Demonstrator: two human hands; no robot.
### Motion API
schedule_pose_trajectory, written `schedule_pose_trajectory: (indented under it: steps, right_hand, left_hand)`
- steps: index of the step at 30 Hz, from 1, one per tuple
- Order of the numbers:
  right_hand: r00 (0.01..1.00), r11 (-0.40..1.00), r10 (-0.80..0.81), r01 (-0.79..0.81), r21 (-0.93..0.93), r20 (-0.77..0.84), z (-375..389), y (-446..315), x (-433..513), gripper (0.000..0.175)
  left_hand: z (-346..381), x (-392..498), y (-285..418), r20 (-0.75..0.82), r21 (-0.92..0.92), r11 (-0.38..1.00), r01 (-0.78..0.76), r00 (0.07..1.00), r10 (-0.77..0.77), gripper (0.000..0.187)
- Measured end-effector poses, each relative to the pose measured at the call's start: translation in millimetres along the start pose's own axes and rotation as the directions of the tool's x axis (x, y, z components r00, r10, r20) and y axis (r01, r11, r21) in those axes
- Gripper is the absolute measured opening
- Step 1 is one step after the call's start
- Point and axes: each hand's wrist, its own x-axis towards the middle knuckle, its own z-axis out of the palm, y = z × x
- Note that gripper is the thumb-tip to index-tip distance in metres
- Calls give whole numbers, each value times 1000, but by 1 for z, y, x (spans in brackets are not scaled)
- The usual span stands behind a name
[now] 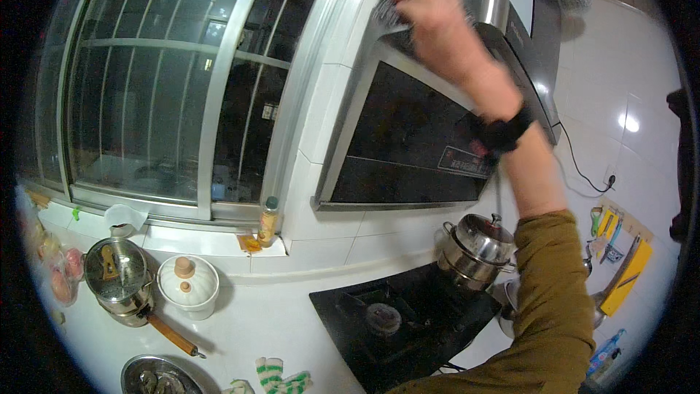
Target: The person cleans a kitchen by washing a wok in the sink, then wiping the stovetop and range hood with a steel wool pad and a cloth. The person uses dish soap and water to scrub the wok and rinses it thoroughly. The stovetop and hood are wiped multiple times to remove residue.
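Observation:
My right hand [437, 22], blurred, is raised to the upper corner of a black range hood [404, 126]. Its fingers close on a dark grey cloth or scouring pad [389, 8], too blurred to name more exactly; it lies against the hood's top left edge beside the tiled wall. A black band [506, 127] circles the wrist below a brown sleeve [552, 284]. The forearm crosses in front of the hood's right side and hides part of it. My left hand is out of view.
Below stand a black gas cooktop [383, 306] and a lidded steel steamer pot [476, 251]. Leftward are a saucepan [117, 279], a white lidded pot [188, 287], a metal bowl [158, 375] and striped gloves [279, 375]. A bottle [268, 221] stands by the window [164, 93]. Utensils [626, 279] hang right.

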Motion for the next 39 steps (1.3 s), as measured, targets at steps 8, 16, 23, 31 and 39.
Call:
schedule_pose_trajectory:
  steps: [8, 16, 23, 31, 39]
  right_hand:
    - [947, 952, 42, 59, -301, 318, -19, 44, -19, 18]
    - [912, 762, 91, 194, -618, 399, 124, 13, -4, 16]
    - [917, 912, 34, 134, -388, 396, 163, 9, 2, 13]
    - [989, 818, -43, 115, -563, 139, 57, 25, -26, 11]
    - [984, 712, 36, 100, -695, 177, 10, 30, -38, 17]
  left_hand:
    - [6, -1, -38, 24, -109, 992, 68, 998, -66, 21]
    - [10, -7, -51, -11, 239, 958, -161, 986, 168, 25]
    - [6, -8, -37, 103, -108, 939, 327, 943, -316, 25]
    - [3, -1, -7, 101, -347, 822, 451, 889, -446, 22]
    - [2, -2, -5, 108, -543, 657, 524, 819, -564, 18]
